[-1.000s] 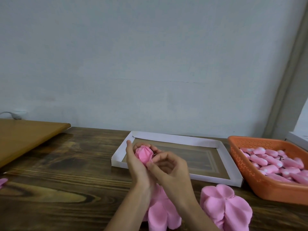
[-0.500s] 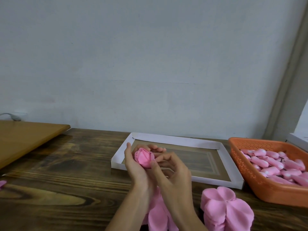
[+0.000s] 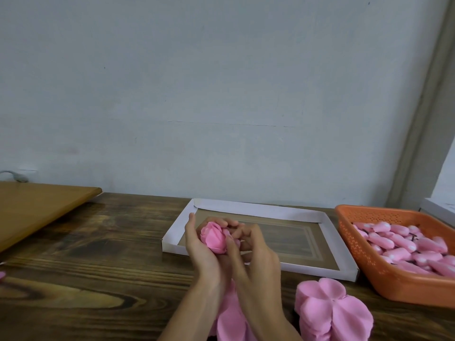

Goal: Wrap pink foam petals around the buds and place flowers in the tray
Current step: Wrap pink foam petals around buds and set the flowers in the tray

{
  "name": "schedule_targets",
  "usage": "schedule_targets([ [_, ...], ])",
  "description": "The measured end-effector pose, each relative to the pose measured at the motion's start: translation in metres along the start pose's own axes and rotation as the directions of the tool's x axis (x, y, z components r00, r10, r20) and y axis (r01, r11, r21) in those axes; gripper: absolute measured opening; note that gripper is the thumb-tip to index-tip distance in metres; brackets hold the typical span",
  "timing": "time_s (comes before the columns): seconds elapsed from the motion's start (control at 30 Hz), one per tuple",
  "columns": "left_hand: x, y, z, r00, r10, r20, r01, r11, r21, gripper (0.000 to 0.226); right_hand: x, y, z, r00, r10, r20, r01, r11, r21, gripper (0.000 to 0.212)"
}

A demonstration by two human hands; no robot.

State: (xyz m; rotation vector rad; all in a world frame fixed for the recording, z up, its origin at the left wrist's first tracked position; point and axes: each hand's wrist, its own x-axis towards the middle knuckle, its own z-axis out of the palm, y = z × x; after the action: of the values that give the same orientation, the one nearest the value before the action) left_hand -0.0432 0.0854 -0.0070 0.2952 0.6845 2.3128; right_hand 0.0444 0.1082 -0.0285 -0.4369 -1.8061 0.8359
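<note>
The left hand point(image 3: 199, 244) cups the half-wrapped pink foam flower point(image 3: 213, 238), probably to steady it, while the right hand point(image 3: 256, 252) pinches its outer petal closed, both above the white cardboard tray point(image 3: 246, 207) on a dark wooden table point(image 3: 98, 242), with a petal stack point(image 3: 330, 313), an orange basket point(image 3: 357, 244) of buds point(image 3: 398, 242) and a pale wall point(image 3: 221, 94) around.

Dark wood tabletop point(image 3: 98, 279) carries white tray point(image 3: 327, 226), orange basket point(image 3: 364, 257), pink petal stack point(image 3: 332, 313), tan board point(image 3: 37, 205).
</note>
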Motion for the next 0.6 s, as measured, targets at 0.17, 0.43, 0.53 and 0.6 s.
schedule_targets([
  [0.17, 0.0012, -0.0027, 0.0002, 1.0, -0.021, 0.018, 0.021, 1.0, 0.011, 0.064, -0.0009, 0.0031, 0.0034, 0.997, -0.036, -0.067, 0.026, 0.989, -0.149, 0.02],
  [0.43, 0.0008, -0.0068, -0.0005, 0.994, -0.073, 0.079, 0.07, 0.997, 0.034, 0.067, -0.0014, 0.0029, 0.0051, 0.981, -0.105, -0.161, 0.07, 0.975, -0.212, 0.023],
  [0.53, 0.0003, -0.0077, -0.0003, 0.992, -0.1, 0.075, 0.098, 0.995, 0.032, 0.067, 0.0007, 0.0034, 0.0058, 0.96, -0.134, -0.245, 0.086, 0.977, -0.195, 0.024],
  [0.6, 0.0013, -0.0087, -0.0004, 0.994, -0.097, 0.052, 0.095, 0.995, 0.03, 0.065, 0.0033, 0.0044, 0.0054, 0.954, -0.126, -0.273, 0.081, 0.982, -0.17, 0.023],
])
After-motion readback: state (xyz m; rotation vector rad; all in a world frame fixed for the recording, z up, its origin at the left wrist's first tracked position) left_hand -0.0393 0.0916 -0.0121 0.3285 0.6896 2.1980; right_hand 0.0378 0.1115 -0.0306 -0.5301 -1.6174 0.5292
